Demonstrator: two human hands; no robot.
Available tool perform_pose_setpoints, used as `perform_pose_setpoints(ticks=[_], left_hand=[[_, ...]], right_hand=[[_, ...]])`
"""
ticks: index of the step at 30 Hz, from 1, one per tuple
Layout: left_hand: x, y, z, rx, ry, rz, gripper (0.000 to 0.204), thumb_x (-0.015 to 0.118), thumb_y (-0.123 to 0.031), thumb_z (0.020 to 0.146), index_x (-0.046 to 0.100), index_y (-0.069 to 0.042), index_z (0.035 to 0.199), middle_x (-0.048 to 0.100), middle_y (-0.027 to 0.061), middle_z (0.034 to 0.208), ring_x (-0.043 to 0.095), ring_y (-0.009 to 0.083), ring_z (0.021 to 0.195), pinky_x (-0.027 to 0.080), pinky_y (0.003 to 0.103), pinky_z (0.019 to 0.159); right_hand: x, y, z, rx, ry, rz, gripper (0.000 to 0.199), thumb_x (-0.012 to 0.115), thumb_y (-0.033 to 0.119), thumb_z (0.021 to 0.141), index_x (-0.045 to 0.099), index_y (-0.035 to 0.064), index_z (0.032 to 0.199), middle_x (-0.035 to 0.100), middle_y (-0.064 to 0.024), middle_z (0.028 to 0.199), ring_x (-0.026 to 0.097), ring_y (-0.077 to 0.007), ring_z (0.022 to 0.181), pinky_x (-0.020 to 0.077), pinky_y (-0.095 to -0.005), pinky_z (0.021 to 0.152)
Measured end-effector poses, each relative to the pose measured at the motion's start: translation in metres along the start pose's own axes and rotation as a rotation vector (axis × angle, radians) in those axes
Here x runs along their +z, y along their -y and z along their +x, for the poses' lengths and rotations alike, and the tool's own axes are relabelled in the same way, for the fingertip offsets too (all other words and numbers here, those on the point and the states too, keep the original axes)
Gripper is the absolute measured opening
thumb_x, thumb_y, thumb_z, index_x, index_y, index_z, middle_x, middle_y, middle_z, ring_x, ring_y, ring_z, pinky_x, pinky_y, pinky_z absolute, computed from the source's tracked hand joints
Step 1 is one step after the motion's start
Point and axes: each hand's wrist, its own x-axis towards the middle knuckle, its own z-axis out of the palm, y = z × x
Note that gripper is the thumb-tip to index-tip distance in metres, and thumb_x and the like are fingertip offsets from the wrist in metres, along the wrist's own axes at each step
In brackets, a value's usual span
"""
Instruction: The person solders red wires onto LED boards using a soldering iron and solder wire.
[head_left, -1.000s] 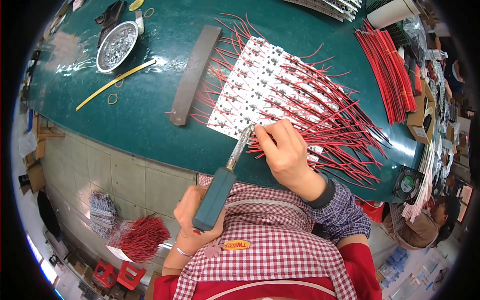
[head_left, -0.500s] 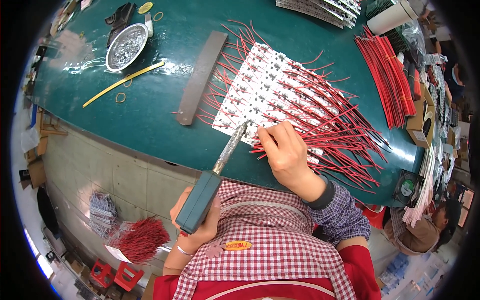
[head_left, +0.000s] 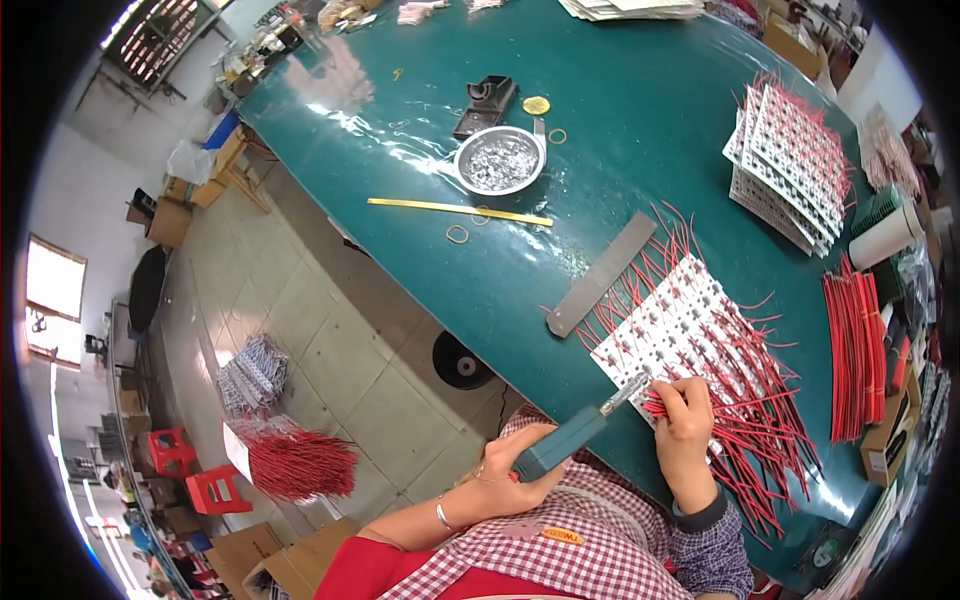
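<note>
My left hand (head_left: 520, 465) is wrapped round the blue-green handle of a soldering iron (head_left: 562, 446). Its metal tip reaches the near edge of a sheet of white circuit boards (head_left: 655, 330), close to the fingers of my right hand. My right hand (head_left: 686, 430) is closed in a pinch at the sheet's near edge on a thin red wire (head_left: 655, 408), mostly hidden by the fingers. Many red and black wires (head_left: 765, 440) fan out from the sheet toward the right. A flat grey-brown bar (head_left: 603, 275) lies along the sheet's left side, across the red wire ends.
Farther off on the green table (head_left: 400, 150) are a metal bowl (head_left: 460, 168) of silvery bits, a black holder (head_left: 487, 100), a yellow strip (head_left: 400, 204) and rubber bands. At right stand stacked wired boards (head_left: 790, 165) and a red wire bundle (head_left: 855, 350). Red stools (head_left: 215, 490) stand below.
The view has swung left, so the table and both hands appear farther right and more floor shows. The iron's tip and my right hand remain at the sheet's near edge.
</note>
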Motion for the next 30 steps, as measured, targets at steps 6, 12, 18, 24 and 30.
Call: perform_pose_setpoints(ticks=[6, 12, 18, 24, 30], left_hand=[[-0.001, -0.001, 0.006, -0.142, 0.014, -0.112, 0.027, 0.079, -0.004, 0.082, 0.068, 0.004, 0.106, 0.072, 0.01, 0.095, 0.069, 0.0142, 0.081, 0.054, 0.028, 0.073], [0.005, -0.006, 0.003, -0.241, -0.026, -0.203, 0.027, 0.079, -0.005, 0.083, 0.068, 0.003, 0.106, 0.071, 0.0084, 0.095, 0.065, 0.0113, 0.081, 0.052, 0.027, 0.073], [0.009, 0.0, -0.007, -0.198, 0.003, -0.156, 0.022, 0.077, -0.002, 0.083, 0.067, 0.003, 0.103, 0.07, 0.0077, 0.089, 0.064, 0.0118, 0.075, 0.051, 0.028, 0.068], [0.009, 0.008, -0.009, -0.219, 0.03, -0.134, 0.024, 0.077, -0.004, 0.083, 0.067, 0.003, 0.103, 0.07, 0.0076, 0.084, 0.065, 0.012, 0.074, 0.052, 0.028, 0.068], [-0.007, 0.006, -0.005, -0.028, 0.048, 0.201, 0.023, 0.075, 0.001, 0.079, 0.069, 0.004, 0.101, 0.07, 0.0108, 0.088, 0.069, 0.0152, 0.077, 0.054, 0.028, 0.069]], right_hand=[[0.002, -0.003, 0.011, 0.0, 0.026, 0.036, 0.045, 0.059, -0.019, 0.059, 0.07, -0.0004, 0.099, 0.054, -0.014, 0.087, 0.056, -0.0308, 0.079, 0.0465, -0.0397, 0.066], [0.003, -0.002, 0.009, -0.003, 0.017, 0.038, 0.045, 0.059, -0.019, 0.06, 0.07, -0.0003, 0.099, 0.054, -0.0135, 0.086, 0.056, -0.0308, 0.079, 0.0466, -0.0398, 0.067], [-0.002, -0.005, -0.003, -0.013, 0.04, 0.025, 0.041, 0.062, -0.017, 0.063, 0.07, -0.002, 0.1, 0.054, -0.0138, 0.086, 0.056, -0.0314, 0.079, 0.0467, -0.0418, 0.067], [-0.001, -0.008, -0.005, 0.027, 0.028, -0.005, 0.037, 0.061, -0.015, 0.064, 0.069, -0.0012, 0.098, 0.054, -0.0141, 0.086, 0.056, -0.0318, 0.079, 0.0468, -0.0419, 0.067], [0.007, -0.007, 0.009, -0.069, -0.02, -0.005, 0.032, 0.063, -0.01, 0.068, 0.069, 0.0003, 0.098, 0.056, -0.0117, 0.086, 0.057, -0.0297, 0.078, 0.0484, -0.0398, 0.064]])
